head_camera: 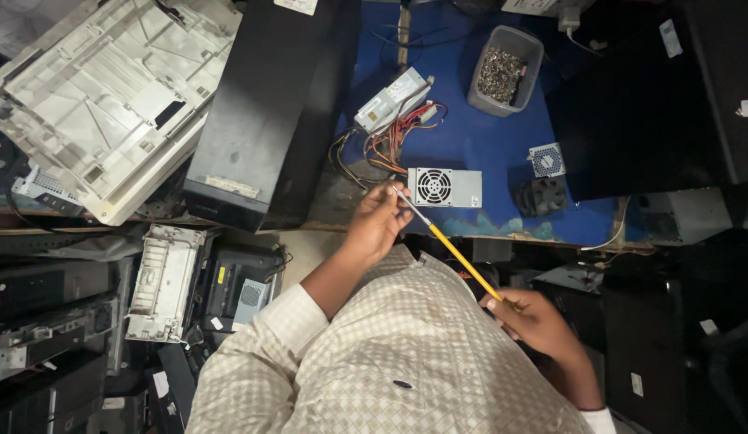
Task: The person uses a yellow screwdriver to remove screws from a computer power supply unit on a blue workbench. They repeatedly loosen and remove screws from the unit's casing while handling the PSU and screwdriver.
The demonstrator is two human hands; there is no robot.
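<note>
Right hand point(536, 320) grips the yellow-handled screwdriver point(446, 245), its tip pinched by the left hand point(380, 219).

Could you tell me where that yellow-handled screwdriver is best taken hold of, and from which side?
Probably by the yellow handle of the screwdriver, from below right, where the right hand holds its end. The thin metal shaft runs up left to the left hand.

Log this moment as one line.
left hand: pinches screwdriver tip | right hand: holds screwdriver handle | power supply: on blue table | screw bin: behind
</note>
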